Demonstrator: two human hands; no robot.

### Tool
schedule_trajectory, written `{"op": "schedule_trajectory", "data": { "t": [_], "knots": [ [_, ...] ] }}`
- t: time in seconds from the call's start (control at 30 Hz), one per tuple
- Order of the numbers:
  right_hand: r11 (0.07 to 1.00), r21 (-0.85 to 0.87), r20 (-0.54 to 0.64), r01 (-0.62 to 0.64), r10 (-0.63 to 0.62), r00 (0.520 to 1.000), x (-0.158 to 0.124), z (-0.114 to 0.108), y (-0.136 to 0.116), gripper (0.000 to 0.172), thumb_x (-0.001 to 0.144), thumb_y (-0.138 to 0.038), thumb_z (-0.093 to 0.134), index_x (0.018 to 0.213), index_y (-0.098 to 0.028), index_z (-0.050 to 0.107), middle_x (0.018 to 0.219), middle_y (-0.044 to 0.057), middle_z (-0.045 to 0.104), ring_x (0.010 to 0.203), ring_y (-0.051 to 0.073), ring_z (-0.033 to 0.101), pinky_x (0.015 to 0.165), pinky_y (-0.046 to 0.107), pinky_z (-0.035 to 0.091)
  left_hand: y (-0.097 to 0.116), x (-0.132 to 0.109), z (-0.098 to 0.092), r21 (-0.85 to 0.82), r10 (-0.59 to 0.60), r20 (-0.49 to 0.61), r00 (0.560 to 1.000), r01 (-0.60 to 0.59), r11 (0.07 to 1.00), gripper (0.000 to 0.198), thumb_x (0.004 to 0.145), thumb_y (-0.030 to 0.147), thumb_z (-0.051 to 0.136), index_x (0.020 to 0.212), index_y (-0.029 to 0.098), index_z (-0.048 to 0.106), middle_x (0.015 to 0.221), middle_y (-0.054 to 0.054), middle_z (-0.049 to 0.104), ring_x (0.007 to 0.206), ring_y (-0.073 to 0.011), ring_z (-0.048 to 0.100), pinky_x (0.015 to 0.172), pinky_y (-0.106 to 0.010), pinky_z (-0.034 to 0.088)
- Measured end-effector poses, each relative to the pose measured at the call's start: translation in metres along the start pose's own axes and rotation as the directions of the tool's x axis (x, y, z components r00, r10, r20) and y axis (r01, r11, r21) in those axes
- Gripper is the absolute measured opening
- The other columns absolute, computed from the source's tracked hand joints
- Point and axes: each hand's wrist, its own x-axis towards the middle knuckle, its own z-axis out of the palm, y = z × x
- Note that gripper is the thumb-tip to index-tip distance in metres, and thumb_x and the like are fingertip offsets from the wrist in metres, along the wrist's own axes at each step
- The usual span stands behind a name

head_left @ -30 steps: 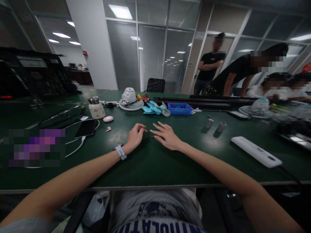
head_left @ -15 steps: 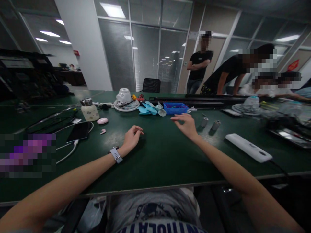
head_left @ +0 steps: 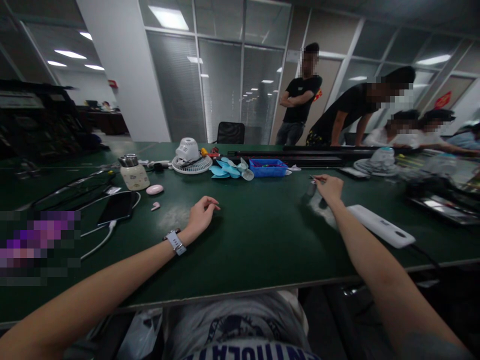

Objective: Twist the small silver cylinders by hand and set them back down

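Observation:
My left hand (head_left: 203, 214) rests on the green table, fingers loosely curled and slightly apart, holding nothing. It wears a watch with a pale strap (head_left: 176, 242). Out to the right, my right hand (head_left: 330, 189) pinches with thumb and fingertips at the top of a small silver metal cylinder (head_left: 311, 188), where a thin shaft sticks up. The cylinder stands upright and looks a little blurred. A second such cylinder is mostly hidden under the hand.
A white power strip (head_left: 381, 226) lies beside my right forearm. Farther back are a blue basket (head_left: 268, 171), light-blue fan blades (head_left: 226, 168) and a white fan part (head_left: 192, 164). A bottle (head_left: 134, 176), pink case (head_left: 155, 189), earbud (head_left: 155, 206) and phone (head_left: 117, 207) sit left. People are across the table.
My right hand has moved right, from above the bare table to the metal cylinders, and its fingers have closed at one's top. My left hand stays put. The view has shifted slightly.

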Motion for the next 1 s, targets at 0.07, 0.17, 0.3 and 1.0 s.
{"op": "schedule_trajectory", "data": {
  "t": [0.07, 0.17, 0.3, 1.0],
  "knots": [
    [0.998, 0.026, -0.003, -0.051, 0.051, 0.999, 0.001, 0.003, -0.001, 0.026, 0.082, -0.028, 0.058, 0.100, -0.017, 0.073, 0.098, 0.009, 0.074, 0.094, 0.024, 0.067, 0.089, 0.037, 0.045, 0.001, 0.000, 0.000, -0.001, 0.001, -0.002, 1.000, -0.001, 1.000, 0.016, 0.081, 0.027, 0.046, 0.088, 0.020, 0.058, 0.083, -0.004, 0.072, 0.085, -0.0213, 0.066, 0.080, -0.035, 0.047],
    [0.994, 0.062, 0.017, -0.093, 0.092, 0.996, 0.003, 0.005, -0.001, 0.026, 0.081, -0.028, 0.060, 0.100, -0.016, 0.074, 0.100, 0.009, 0.074, 0.094, 0.023, 0.067, 0.085, 0.034, 0.047, 0.002, -0.001, 0.000, 0.000, 0.012, 0.000, 1.000, -0.012, 1.000, 0.016, 0.081, 0.028, 0.046, 0.088, 0.021, 0.058, 0.083, -0.004, 0.072, 0.085, -0.0214, 0.066, 0.080, -0.035, 0.047],
    [0.987, 0.025, 0.086, -0.158, 0.155, 0.984, 0.007, 0.004, -0.001, 0.026, 0.080, -0.029, 0.062, 0.098, -0.015, 0.075, 0.099, 0.011, 0.074, 0.095, 0.026, 0.067, 0.083, 0.035, 0.048, 0.000, 0.000, 0.001, 0.011, 0.011, -0.007, 1.000, -0.011, 1.000, 0.015, 0.080, 0.027, 0.046, 0.086, 0.021, 0.058, 0.081, -0.004, 0.072, 0.084, -0.0212, 0.067, 0.081, -0.035, 0.046],
    [0.951, -0.223, 0.105, -0.213, 0.241, 0.965, 0.011, -0.032, 0.019, 0.055, 0.073, -0.055, 0.066, 0.115, -0.021, 0.070, 0.116, 0.016, 0.067, 0.107, 0.035, 0.061, 0.095, 0.053, 0.040, 0.002, -0.002, 0.000, 0.006, 0.020, 0.012, 1.000, -0.020, 1.000, 0.015, 0.080, 0.027, 0.047, 0.085, 0.021, 0.060, 0.081, -0.004, 0.072, 0.082, -0.0207, 0.068, 0.078, -0.035, 0.049]
  ]
}}
